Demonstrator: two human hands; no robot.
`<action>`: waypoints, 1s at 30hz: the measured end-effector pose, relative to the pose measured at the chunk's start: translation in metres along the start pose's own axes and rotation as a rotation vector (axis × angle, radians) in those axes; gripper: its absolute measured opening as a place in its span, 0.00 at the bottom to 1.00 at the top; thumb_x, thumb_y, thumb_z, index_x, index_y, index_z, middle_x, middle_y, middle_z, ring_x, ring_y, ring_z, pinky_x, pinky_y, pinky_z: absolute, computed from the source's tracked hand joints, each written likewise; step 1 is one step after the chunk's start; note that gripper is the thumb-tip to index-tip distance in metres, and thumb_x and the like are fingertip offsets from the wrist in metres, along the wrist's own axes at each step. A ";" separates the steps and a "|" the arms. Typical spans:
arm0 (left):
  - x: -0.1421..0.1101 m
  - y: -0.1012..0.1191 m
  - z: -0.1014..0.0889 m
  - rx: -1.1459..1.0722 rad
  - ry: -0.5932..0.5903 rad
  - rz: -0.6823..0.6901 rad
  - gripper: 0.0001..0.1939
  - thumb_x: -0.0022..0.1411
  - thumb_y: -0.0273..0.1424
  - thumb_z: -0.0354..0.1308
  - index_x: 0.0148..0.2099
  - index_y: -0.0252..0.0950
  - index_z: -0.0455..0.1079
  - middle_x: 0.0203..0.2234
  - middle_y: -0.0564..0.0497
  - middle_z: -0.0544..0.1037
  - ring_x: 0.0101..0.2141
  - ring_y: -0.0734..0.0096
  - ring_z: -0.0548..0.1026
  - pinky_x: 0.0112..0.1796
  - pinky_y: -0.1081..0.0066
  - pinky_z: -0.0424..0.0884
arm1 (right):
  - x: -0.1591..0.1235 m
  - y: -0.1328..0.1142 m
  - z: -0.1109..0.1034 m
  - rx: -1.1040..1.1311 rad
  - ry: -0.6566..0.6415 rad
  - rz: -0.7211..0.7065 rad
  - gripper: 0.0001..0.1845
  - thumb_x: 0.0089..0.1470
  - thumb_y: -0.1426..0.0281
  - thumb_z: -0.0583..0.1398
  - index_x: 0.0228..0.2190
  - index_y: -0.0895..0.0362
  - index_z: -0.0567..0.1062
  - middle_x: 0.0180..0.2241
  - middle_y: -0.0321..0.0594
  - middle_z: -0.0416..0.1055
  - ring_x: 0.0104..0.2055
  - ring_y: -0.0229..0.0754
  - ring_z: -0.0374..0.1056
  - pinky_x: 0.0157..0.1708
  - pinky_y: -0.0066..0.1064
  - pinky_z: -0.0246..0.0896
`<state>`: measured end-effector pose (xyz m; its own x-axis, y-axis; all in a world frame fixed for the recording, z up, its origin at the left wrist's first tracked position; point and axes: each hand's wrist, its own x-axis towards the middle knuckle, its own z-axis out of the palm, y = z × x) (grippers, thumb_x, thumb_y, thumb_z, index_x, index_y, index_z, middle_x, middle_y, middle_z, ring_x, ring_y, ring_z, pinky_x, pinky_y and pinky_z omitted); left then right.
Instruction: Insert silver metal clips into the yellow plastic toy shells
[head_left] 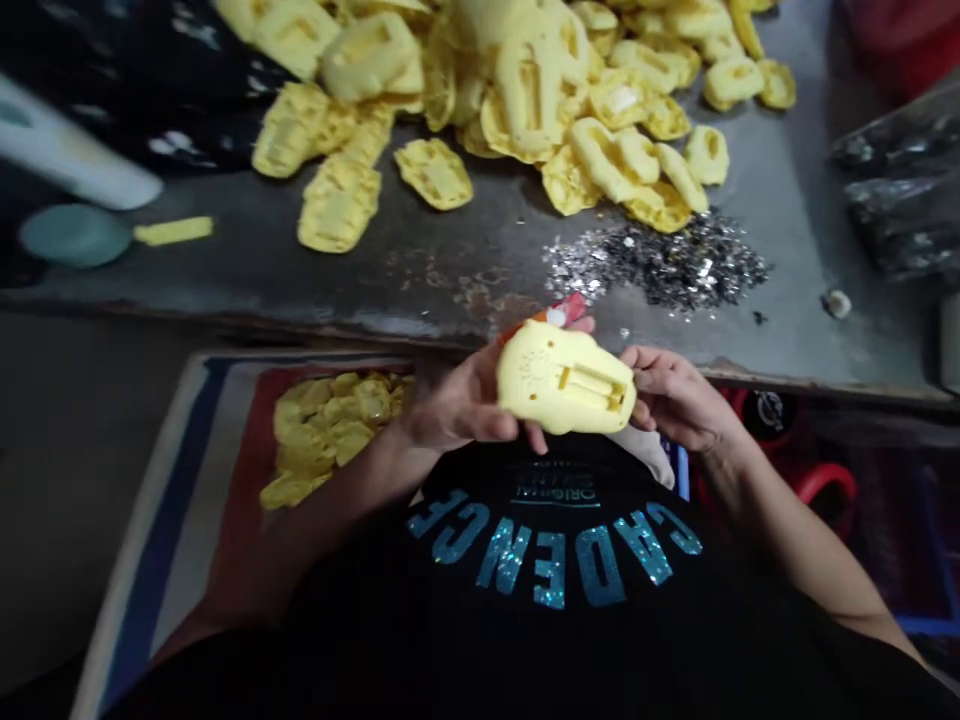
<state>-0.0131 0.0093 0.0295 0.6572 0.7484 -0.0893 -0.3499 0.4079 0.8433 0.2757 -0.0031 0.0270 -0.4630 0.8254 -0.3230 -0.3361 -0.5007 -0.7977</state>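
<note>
Fingers (654,380) of right hand (684,398) pinching yellow plastic casing (566,382) by narrow end, left hand (463,402) curled round wide end, near edge of surface (457,245), seemingly mid-work, many loose casings (529,100) apparently remaining.

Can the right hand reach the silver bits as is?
Likely yes: the silver bits lie on the bench just beyond the right hand, nothing visibly blocking, though it's busy at the yellow casing.

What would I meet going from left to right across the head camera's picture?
A round green thing, a yellow strip, the left hand, a yellow shell, the right hand, a small white lump.
</note>
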 end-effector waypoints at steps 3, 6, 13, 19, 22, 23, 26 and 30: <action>0.007 -0.005 0.006 -0.072 -0.014 -0.133 0.51 0.58 0.69 0.78 0.75 0.49 0.81 0.83 0.36 0.68 0.64 0.27 0.85 0.31 0.64 0.89 | -0.014 0.014 -0.007 0.004 0.039 -0.026 0.19 0.53 0.58 0.80 0.34 0.56 0.81 0.21 0.28 0.74 0.18 0.29 0.62 0.18 0.18 0.61; 0.014 -0.007 0.007 -0.094 -0.029 -0.370 0.55 0.58 0.76 0.71 0.73 0.44 0.83 0.66 0.31 0.86 0.50 0.34 0.92 0.28 0.63 0.86 | -0.023 0.018 -0.009 -0.040 0.007 -0.008 0.18 0.55 0.59 0.79 0.36 0.57 0.83 0.22 0.30 0.76 0.20 0.30 0.66 0.21 0.19 0.64; 0.024 -0.006 0.003 -0.011 -0.037 -0.657 0.40 0.69 0.51 0.76 0.75 0.35 0.81 0.37 0.38 0.92 0.37 0.50 0.92 0.37 0.68 0.85 | -0.030 0.005 -0.017 -0.282 -0.047 -0.088 0.17 0.64 0.55 0.77 0.42 0.55 0.85 0.32 0.32 0.80 0.28 0.33 0.72 0.29 0.25 0.69; 0.029 -0.010 -0.008 -0.259 0.011 -0.489 0.36 0.79 0.51 0.65 0.75 0.33 0.79 0.61 0.28 0.89 0.46 0.42 0.93 0.32 0.69 0.84 | -0.029 -0.015 -0.072 -1.029 0.594 -0.565 0.07 0.68 0.61 0.73 0.42 0.50 0.88 0.40 0.40 0.85 0.41 0.47 0.78 0.44 0.39 0.72; 0.028 -0.008 -0.008 -0.370 0.047 -0.388 0.29 0.80 0.48 0.63 0.69 0.34 0.85 0.62 0.32 0.89 0.49 0.40 0.92 0.34 0.63 0.87 | -0.018 -0.021 -0.098 -1.387 0.797 -0.574 0.04 0.68 0.65 0.70 0.40 0.50 0.88 0.39 0.41 0.84 0.42 0.51 0.78 0.47 0.44 0.70; 0.028 -0.007 -0.008 -0.392 0.048 -0.370 0.27 0.80 0.46 0.62 0.68 0.35 0.86 0.60 0.33 0.90 0.49 0.40 0.92 0.34 0.62 0.88 | -0.013 -0.022 -0.103 -1.462 0.813 -0.552 0.05 0.67 0.65 0.70 0.42 0.50 0.88 0.40 0.42 0.85 0.43 0.52 0.79 0.48 0.45 0.70; 0.025 -0.004 -0.008 -0.426 0.026 -0.335 0.27 0.79 0.45 0.61 0.69 0.37 0.86 0.62 0.37 0.89 0.52 0.36 0.91 0.35 0.61 0.89 | 0.002 -0.021 -0.106 -1.593 0.858 -0.504 0.07 0.68 0.63 0.70 0.45 0.50 0.88 0.43 0.44 0.86 0.47 0.55 0.80 0.52 0.48 0.70; 0.023 -0.005 -0.010 -0.425 -0.012 -0.319 0.28 0.82 0.44 0.53 0.69 0.39 0.86 0.67 0.40 0.87 0.60 0.32 0.88 0.45 0.52 0.90 | 0.006 -0.023 -0.101 -1.620 0.843 -0.512 0.05 0.69 0.65 0.68 0.41 0.49 0.86 0.41 0.42 0.84 0.46 0.54 0.79 0.49 0.45 0.69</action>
<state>-0.0030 0.0295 0.0176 0.7820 0.5473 -0.2981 -0.3694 0.7923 0.4855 0.3636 0.0396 -0.0078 0.0523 0.9401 0.3369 0.9270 0.0797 -0.3664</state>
